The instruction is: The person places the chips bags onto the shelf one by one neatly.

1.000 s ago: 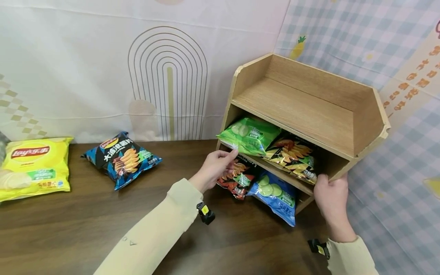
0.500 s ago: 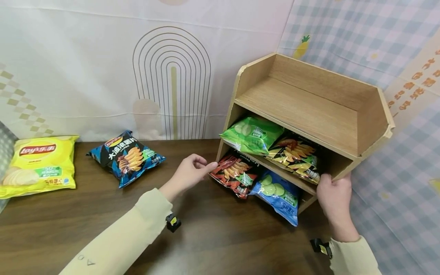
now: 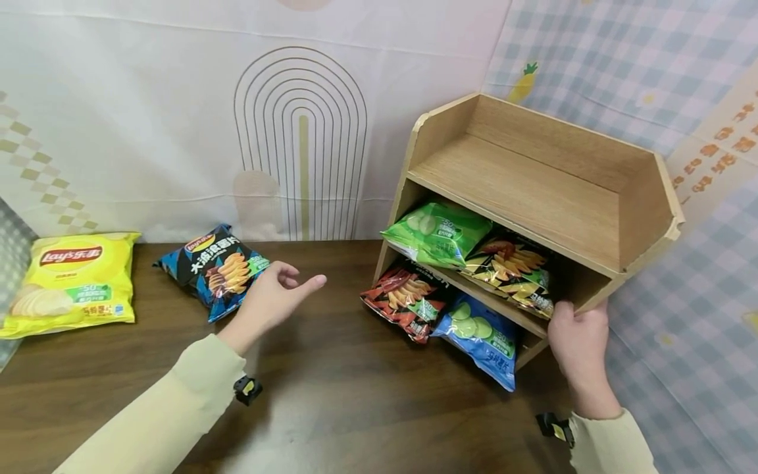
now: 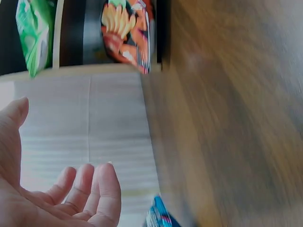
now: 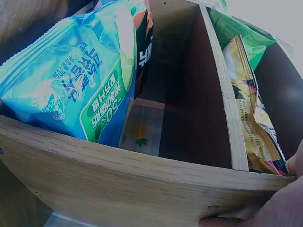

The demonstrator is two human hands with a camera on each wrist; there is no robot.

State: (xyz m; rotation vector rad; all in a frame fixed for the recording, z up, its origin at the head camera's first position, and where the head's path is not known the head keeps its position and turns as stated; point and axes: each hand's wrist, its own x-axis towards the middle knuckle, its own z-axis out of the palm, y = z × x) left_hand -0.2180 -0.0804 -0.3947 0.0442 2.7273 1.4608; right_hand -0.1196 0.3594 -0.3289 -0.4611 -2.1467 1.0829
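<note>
My left hand (image 3: 272,299) hovers over the table with thumb spread from loosely bent fingers, holding nothing. It overlaps the right edge of a black-and-blue chip bag (image 3: 216,266) in the head view; whether they touch I cannot tell. My right hand (image 3: 580,342) grips the right side panel of a wooden shelf (image 3: 545,178), thumb at the front edge. On the shelf's middle level lie a green chip bag (image 3: 438,234) and a black-and-gold chip bag (image 3: 509,270). Below, a black-and-red chip bag (image 3: 408,296) and a blue chip bag (image 3: 480,336) poke out of the front.
A yellow chip bag (image 3: 74,283) lies at the table's far left. Behind the brown table (image 3: 331,382) hangs a white printed cloth (image 3: 148,118). A checked cloth (image 3: 699,276) hangs close to the shelf's right side.
My left hand has let go near the green bag's corner and moved left, away from the shelf, to the black-and-blue bag. The right hand keeps its grip on the shelf.
</note>
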